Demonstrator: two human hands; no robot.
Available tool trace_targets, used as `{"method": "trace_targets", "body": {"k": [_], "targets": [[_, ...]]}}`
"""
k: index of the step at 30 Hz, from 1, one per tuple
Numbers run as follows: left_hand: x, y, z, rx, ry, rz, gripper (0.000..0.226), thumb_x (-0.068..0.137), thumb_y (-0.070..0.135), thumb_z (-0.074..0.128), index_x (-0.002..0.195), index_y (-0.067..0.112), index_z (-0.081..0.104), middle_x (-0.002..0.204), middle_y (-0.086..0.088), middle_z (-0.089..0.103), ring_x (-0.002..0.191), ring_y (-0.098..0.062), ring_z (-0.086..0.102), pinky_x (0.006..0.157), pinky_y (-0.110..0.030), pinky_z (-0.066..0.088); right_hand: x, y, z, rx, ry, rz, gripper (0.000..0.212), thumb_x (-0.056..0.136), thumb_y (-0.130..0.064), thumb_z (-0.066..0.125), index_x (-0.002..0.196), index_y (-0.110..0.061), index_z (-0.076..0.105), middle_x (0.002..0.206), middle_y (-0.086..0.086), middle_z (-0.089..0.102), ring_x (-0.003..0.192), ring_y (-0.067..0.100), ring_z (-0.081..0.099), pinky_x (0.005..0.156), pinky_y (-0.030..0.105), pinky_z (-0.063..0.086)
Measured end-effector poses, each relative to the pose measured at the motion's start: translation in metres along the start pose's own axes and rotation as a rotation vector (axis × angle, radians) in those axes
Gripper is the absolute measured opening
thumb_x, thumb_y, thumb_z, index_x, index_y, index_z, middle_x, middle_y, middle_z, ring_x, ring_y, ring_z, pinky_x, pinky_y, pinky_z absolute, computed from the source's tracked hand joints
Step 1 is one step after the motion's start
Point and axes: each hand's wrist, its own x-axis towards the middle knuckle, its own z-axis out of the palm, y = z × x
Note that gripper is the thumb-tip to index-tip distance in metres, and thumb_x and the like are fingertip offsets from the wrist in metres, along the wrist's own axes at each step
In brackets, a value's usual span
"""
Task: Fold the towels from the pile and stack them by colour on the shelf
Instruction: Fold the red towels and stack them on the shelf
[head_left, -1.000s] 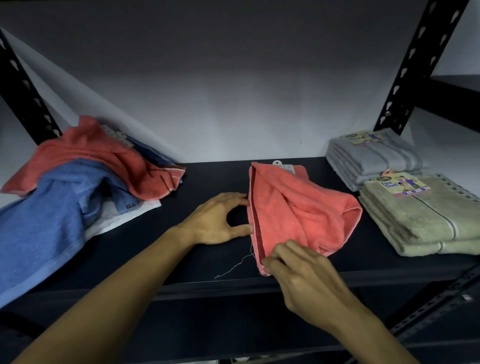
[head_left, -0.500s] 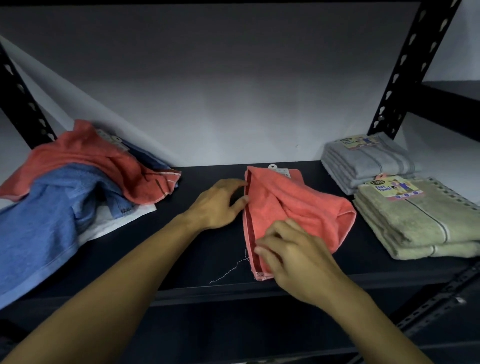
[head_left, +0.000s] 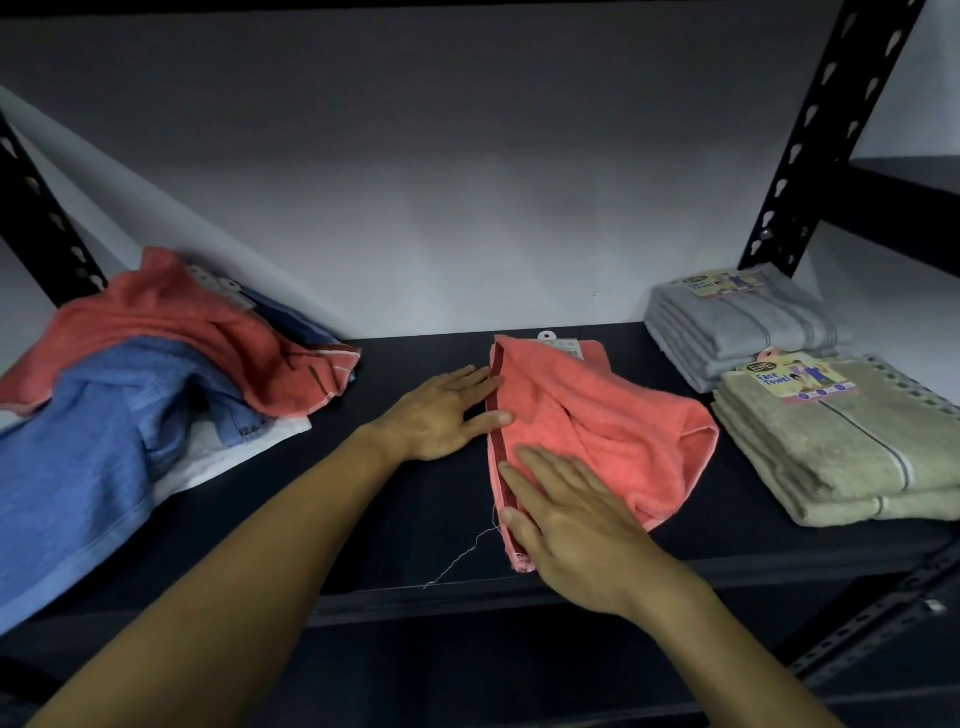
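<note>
Hands came nearest: the right hand (head_left: 576, 525) lay flat and open, palm down on the near corner of the coral towel (head_left: 613, 431), while the left hand (head_left: 441, 415) rested open beside it, fingertips touching the towel's dark-banded left edge. A loose thread (head_left: 462, 556) trailed off that corner. The towel sat mid-shelf (head_left: 395, 561), half folded and lumpy; soft and light, it would likely slump unless pinched at two corners of the hem. Farther off lay the unfolded pile (head_left: 130, 389) on the left, and green (head_left: 841, 447) and grey (head_left: 737, 322) folded stacks on the right
</note>
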Motion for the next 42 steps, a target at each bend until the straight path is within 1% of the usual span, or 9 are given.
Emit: {"method": "trace_targets", "body": {"k": [5, 12, 22, 30, 34, 36, 38, 40, 42], "targets": [[0.003, -0.004, 0.004, -0.156, 0.099, -0.04, 0.078, 0.091, 0.071, 0.025, 0.157, 0.03, 0.019, 0.163, 0.008, 0.018, 0.15, -0.007, 0.009, 0.123, -0.036, 0.012, 0.004, 0.002, -0.007, 0.038, 0.133, 0.001, 0.057, 0.102, -0.047, 0.025, 0.153, -0.02, 0.023, 0.159, 0.0, 0.015, 0.146, 0.011, 0.007, 0.116, 0.022, -0.003], [0.033, -0.008, -0.004, -0.144, 0.407, -0.138, 0.034, 0.099, 0.047, 0.044, 0.115, 0.028, 0.068, 0.117, 0.002, 0.066, 0.113, -0.022, 0.059, 0.094, -0.044, 0.05, 0.016, 0.001, 0.0, 0.027, 0.06, 0.002, 0.085, 0.079, -0.061, -0.01, 0.155, -0.026, 0.007, 0.163, 0.002, -0.003, 0.148, 0.012, -0.01, 0.117, 0.028, -0.013], [0.075, 0.007, -0.019, -0.412, 0.374, -0.481, 0.032, 0.087, 0.05, 0.065, 0.086, 0.019, 0.075, 0.087, 0.004, 0.072, 0.083, -0.015, 0.066, 0.072, -0.031, 0.051, 0.017, 0.004, 0.003, 0.054, 0.06, -0.001, 0.085, 0.078, -0.06, -0.012, 0.155, -0.027, 0.004, 0.162, -0.003, -0.01, 0.14, 0.002, -0.022, 0.114, 0.024, -0.016], [0.086, 0.012, -0.022, -0.311, 0.373, -0.523, 0.031, 0.087, 0.044, 0.06, 0.088, 0.015, 0.07, 0.09, -0.002, 0.069, 0.083, -0.023, 0.066, 0.068, -0.03, 0.048, 0.016, 0.004, 0.005, 0.026, 0.031, -0.008, 0.074, 0.085, -0.053, -0.008, 0.154, -0.027, -0.001, 0.16, -0.003, -0.016, 0.144, 0.006, -0.022, 0.114, 0.025, -0.018], [0.085, 0.007, -0.019, -0.308, 0.35, -0.505, 0.038, 0.087, 0.052, 0.059, 0.075, 0.017, 0.066, 0.085, -0.003, 0.069, 0.079, -0.022, 0.066, 0.062, -0.029, 0.044, 0.014, 0.002, 0.0, 0.078, 0.101, -0.056, 0.071, 0.094, -0.057, 0.002, 0.155, -0.023, 0.013, 0.163, 0.0, -0.002, 0.145, 0.005, -0.014, 0.112, 0.02, -0.016], [0.074, 0.007, -0.025, -0.283, 0.341, -0.466, 0.044, 0.088, 0.056, 0.058, 0.064, 0.019, 0.06, 0.074, -0.001, 0.066, 0.073, -0.022, 0.065, 0.055, -0.028, 0.039, 0.008, 0.008, -0.004, 0.138, 0.257, -0.092, 0.057, 0.101, -0.048, 0.021, 0.148, -0.021, 0.036, 0.16, -0.001, 0.021, 0.146, 0.006, 0.004, 0.115, 0.02, -0.004], [0.056, 0.014, -0.033, -0.233, 0.372, -0.401, 0.049, 0.093, 0.057, 0.051, 0.061, 0.019, 0.055, 0.064, 0.003, 0.06, 0.069, -0.021, 0.063, 0.052, -0.027, 0.035, -0.005, 0.024, -0.009, 0.134, 0.548, -0.052, 0.04, 0.099, -0.035, 0.04, 0.132, -0.02, 0.057, 0.144, -0.002, 0.045, 0.136, 0.013, 0.036, 0.113, 0.029, 0.028], [0.025, 0.027, -0.035, -0.191, 0.439, -0.334, 0.04, 0.096, 0.057, 0.044, 0.075, 0.025, 0.057, 0.071, 0.009, 0.061, 0.075, -0.014, 0.059, 0.057, -0.028, 0.036, -0.021, 0.048, -0.019, 0.078, 0.799, 0.103, 0.027, 0.09, -0.017, 0.06, 0.115, -0.013, 0.067, 0.122, 0.004, 0.058, 0.113, 0.022, 0.054, 0.09, 0.034, 0.051], [-0.012, 0.043, -0.03, -0.197, 0.519, -0.199, 0.027, 0.097, 0.051, 0.048, 0.091, 0.029, 0.062, 0.086, 0.011, 0.066, 0.081, -0.01, 0.057, 0.068, -0.029, 0.043, -0.034, 0.073, -0.031, -0.006, 0.833, 0.316, 0.027, 0.077, 0.0, 0.068, 0.103, -0.004, 0.069, 0.107, 0.013, 0.06, 0.097, 0.035, 0.058, 0.069, 0.043, 0.057]]}}
